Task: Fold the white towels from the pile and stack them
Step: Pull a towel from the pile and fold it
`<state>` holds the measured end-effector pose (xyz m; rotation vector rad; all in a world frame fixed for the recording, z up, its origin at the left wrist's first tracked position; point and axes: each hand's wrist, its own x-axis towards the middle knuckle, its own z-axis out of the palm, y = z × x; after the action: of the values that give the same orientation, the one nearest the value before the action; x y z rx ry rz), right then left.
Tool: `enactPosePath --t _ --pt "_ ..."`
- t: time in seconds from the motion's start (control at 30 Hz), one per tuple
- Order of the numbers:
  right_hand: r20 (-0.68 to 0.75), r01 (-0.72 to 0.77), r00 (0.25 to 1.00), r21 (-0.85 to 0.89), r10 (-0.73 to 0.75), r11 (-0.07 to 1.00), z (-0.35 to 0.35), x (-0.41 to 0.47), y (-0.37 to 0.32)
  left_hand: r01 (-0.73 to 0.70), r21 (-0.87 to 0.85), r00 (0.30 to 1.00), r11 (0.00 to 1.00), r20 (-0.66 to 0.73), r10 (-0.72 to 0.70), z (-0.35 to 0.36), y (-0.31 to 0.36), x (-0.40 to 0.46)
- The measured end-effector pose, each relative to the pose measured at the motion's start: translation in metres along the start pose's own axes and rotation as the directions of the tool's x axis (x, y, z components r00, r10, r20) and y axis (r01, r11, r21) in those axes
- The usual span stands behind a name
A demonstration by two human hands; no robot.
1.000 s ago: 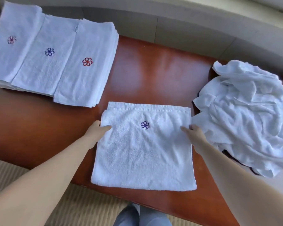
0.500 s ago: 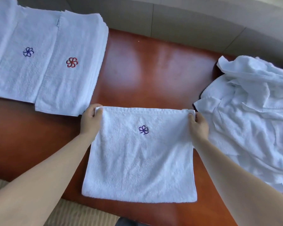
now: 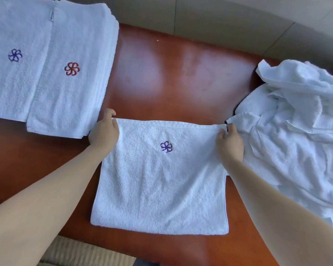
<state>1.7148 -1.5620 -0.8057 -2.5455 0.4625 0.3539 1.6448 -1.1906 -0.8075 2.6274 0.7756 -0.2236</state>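
Observation:
A white towel [image 3: 158, 181] with a purple flower emblem lies in front of me on the reddish-brown table [image 3: 171, 73]. My left hand [image 3: 104, 132] pinches its far left corner. My right hand [image 3: 229, 144] pinches its far right corner. The far edge is lifted slightly and pulled taut between the two hands. A crumpled pile of white towels [image 3: 296, 131] sits at the right. Folded towel stacks [image 3: 65, 73] lie at the far left, one topped with a red flower, one with a blue flower.
The table's near edge [image 3: 123, 252] runs below the towel, with beige ribbed flooring [image 3: 81, 254] under it. A grey wall [image 3: 219, 22] rises behind the table. Bare tabletop lies between the stacks and the pile.
Both hands moved from the towel's side edges up to its far corners and took hold of them. The far edge has lifted slightly and the towel has shifted toward me.

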Motion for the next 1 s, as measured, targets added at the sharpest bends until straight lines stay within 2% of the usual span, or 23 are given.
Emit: enactPosePath --t 0.1,0.2,0.27,0.4,0.5,0.63,0.7,0.87,1.0 --pt "0.104 0.153 0.985 -0.141 -0.139 0.978 -0.018 0.006 -0.011 -0.101 0.152 0.991 0.983 0.102 0.086 -0.014 0.001 0.006" --pt "0.305 0.371 0.912 -0.330 -0.274 0.868 -0.028 0.016 -0.024 -0.285 0.215 0.932 0.934 0.291 0.218 -0.020 0.001 0.016" --pt "0.424 0.437 0.869 -0.413 -0.256 0.799 -0.028 0.023 -0.032 -0.318 0.262 0.897 0.911 0.395 0.199 -0.023 0.003 0.024" --pt "0.530 0.439 0.839 -0.524 -0.125 0.730 -0.032 0.032 -0.038 -0.366 0.313 0.849 0.877 0.498 0.177 -0.029 0.003 0.028" --pt "0.573 0.440 0.811 -0.460 -0.120 0.772 -0.040 0.029 -0.035 -0.329 0.211 0.844 0.920 0.502 0.187 -0.038 -0.001 0.020" --pt "0.616 0.316 0.785 -0.297 -0.072 0.901 -0.075 0.022 -0.046 -0.231 0.067 0.875 0.971 0.451 0.177 -0.084 0.002 0.011" --pt "0.596 0.300 0.794 -0.215 -0.118 0.929 -0.100 0.019 -0.062 -0.209 0.019 0.902 0.978 0.389 0.185 -0.118 0.010 0.011" --pt "0.353 0.312 0.890 -0.012 -0.288 0.950 -0.178 -0.002 -0.120 -0.254 -0.021 0.957 0.967 0.135 0.255 -0.213 0.041 0.011" --pt "0.120 0.400 0.907 0.050 -0.403 0.915 -0.237 -0.035 -0.152 -0.337 -0.093 0.939 0.937 -0.102 0.327 -0.273 0.056 -0.008"
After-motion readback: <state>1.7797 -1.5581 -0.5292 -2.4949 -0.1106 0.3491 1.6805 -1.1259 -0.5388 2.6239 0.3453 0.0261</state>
